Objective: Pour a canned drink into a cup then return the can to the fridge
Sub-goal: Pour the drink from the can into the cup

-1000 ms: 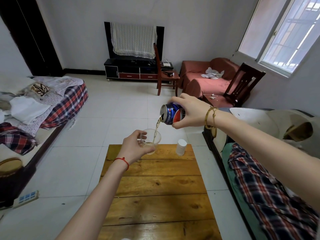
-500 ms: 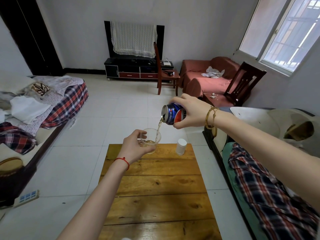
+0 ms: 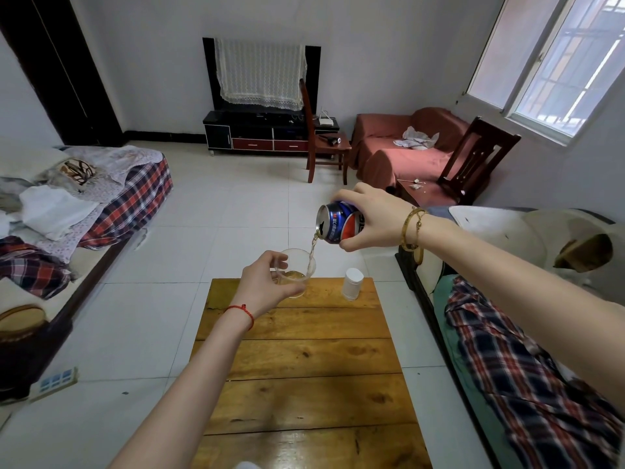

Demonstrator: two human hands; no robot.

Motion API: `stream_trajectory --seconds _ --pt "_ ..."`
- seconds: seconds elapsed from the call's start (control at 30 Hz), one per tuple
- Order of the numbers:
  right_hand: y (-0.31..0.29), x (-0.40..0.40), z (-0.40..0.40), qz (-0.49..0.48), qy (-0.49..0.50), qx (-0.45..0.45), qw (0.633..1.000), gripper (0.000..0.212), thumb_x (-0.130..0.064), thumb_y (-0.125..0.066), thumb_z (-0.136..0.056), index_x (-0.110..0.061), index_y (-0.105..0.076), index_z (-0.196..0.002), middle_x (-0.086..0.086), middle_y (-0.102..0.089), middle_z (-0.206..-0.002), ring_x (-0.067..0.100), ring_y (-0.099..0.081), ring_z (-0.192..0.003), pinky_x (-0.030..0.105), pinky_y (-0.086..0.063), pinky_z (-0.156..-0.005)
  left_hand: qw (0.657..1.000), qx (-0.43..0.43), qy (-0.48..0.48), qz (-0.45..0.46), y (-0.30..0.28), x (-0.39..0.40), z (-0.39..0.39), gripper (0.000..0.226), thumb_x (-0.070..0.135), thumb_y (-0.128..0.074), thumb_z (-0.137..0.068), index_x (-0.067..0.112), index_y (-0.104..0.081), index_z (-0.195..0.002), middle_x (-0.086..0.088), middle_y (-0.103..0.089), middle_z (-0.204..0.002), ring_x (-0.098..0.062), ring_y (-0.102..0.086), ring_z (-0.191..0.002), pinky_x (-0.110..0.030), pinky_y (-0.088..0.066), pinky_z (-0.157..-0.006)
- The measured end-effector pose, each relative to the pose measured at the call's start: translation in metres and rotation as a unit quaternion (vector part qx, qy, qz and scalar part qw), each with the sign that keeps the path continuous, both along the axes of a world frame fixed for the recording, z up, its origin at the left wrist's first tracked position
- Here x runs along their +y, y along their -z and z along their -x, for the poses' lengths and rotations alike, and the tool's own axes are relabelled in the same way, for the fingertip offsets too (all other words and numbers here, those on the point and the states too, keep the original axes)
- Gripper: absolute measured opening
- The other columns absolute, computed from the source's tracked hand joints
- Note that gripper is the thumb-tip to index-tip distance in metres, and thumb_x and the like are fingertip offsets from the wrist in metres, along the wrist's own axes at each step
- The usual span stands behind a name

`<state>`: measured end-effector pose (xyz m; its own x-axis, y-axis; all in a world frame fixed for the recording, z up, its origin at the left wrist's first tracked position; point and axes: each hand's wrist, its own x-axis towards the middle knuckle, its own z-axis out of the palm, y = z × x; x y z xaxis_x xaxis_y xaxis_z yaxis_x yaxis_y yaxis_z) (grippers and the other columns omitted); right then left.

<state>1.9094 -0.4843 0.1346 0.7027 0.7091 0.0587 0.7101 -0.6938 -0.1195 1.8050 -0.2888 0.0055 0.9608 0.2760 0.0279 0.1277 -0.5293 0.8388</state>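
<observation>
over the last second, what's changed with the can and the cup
Little moved: the right hand still holds the can tipped, and the drink keeps streaming into the cup, which now holds a bit more liquid. The left hand still grips the cup above the table; the white bottle stayed put.

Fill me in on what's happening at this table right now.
A person is pouring a canned drink. The right hand grips a blue can tipped on its side, and a thin stream runs from its opening into a clear cup. The left hand holds that cup by the far end of the wooden table. The cup has only a shallow layer of amber liquid. A small white bottle stands near the table's far right corner.
</observation>
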Motion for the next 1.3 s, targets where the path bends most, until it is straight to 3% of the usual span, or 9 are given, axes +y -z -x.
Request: stream_trajectory --seconds 1.3 --pt "0.009 -0.002 0.008 0.009 -0.008 0.009 1.000 0.073 -0.047 -0.074 -0.066 -0.028 -0.042 -0.128 0.001 -0.046 -0.108 0.021 -0.055 -0.094 0.037 -0.057 -0.080 1.000 0.009 0.004 -0.008 0.003 -0.016 0.006 0.068 0.033 -0.086 -0.068 0.017 -0.054 -0.126 0.000 -0.062 -0.124 -0.022 -0.060 -0.111 -0.028 -0.050 -0.090"
